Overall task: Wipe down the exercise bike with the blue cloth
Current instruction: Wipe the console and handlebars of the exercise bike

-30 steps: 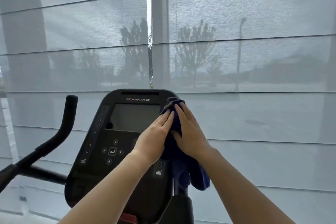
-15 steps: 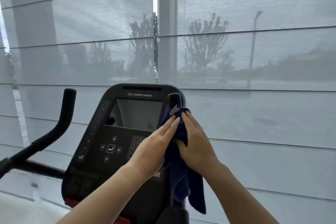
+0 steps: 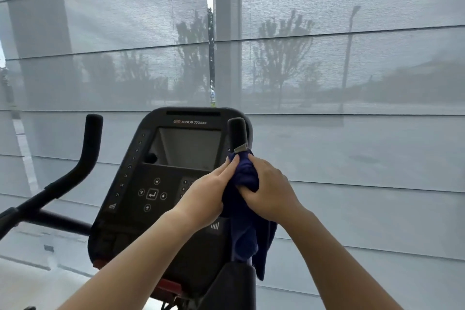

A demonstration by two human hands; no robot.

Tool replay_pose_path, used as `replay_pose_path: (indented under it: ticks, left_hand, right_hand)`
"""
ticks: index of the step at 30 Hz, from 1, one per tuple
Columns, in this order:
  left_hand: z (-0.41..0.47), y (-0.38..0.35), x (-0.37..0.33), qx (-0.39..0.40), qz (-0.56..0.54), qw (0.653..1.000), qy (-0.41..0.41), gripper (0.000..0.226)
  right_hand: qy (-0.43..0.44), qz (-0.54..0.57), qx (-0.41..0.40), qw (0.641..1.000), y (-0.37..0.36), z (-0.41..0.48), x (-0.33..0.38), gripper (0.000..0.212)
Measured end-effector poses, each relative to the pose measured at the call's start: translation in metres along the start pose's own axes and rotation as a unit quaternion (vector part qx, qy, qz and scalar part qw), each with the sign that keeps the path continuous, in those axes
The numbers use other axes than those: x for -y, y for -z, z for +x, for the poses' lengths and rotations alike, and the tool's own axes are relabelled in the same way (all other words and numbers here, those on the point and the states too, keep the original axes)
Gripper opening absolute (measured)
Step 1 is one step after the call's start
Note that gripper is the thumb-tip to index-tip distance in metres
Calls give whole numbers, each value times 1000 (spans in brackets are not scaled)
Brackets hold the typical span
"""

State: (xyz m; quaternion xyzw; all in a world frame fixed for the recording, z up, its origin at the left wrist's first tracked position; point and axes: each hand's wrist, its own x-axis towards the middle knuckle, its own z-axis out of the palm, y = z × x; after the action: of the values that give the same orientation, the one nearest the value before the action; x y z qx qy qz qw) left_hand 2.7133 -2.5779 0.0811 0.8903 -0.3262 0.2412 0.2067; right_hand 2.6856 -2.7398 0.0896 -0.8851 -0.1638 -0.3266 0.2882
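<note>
The exercise bike's black console with a grey screen and button pad fills the lower middle. Its right handlebar rises in front of the console's right edge, the bare black tip showing above my hands. The blue cloth is wrapped round that handlebar below the tip and hangs down in a long fold. My right hand grips the cloth round the bar from the right. My left hand presses the cloth from the left with straight fingers. The left handlebar stands free at the left.
A wide window with translucent grey roller blinds spans the whole background close behind the bike. The bike's black frame shows at the bottom middle, with a red part under the console. A pale floor lies at lower left.
Both hands have slid the cloth down the right handlebar, uncovering its black tip. The view has shifted slightly, with the console now more to the right.
</note>
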Motion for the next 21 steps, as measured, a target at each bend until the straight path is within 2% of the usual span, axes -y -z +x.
replay_pose_path:
  ticks: [2,5,11,14,18,19,21]
  left_hand:
    - [-6,3,-5,19,6,1000,3,83]
    - [-16,11,-14,47,10,999,-9,81]
    - [-47,29,-24,19,-3,999,-48,73]
    - [-55,46,-25,-26,-3,997,-72,70]
    - [-56,63,-32,-104,-27,990,-96,62]
    - [-58,63,-33,-101,-28,989,-102,61]
    - [-62,54,-32,-61,-3,993,-104,60]
  right_hand:
    - [-9,2,13,1000,5,-8,3,31]
    - [-25,8,17,1000,11,-22,11,31]
    - [-11,45,6,999,19,-47,33,38]
    - [12,38,-50,998,21,-51,46,55]
    - [18,12,-143,990,26,-47,57,47]
    - [-4,-10,-126,992,24,-48,55,42]
    - [-57,-53,-24,997,12,-56,51,40]
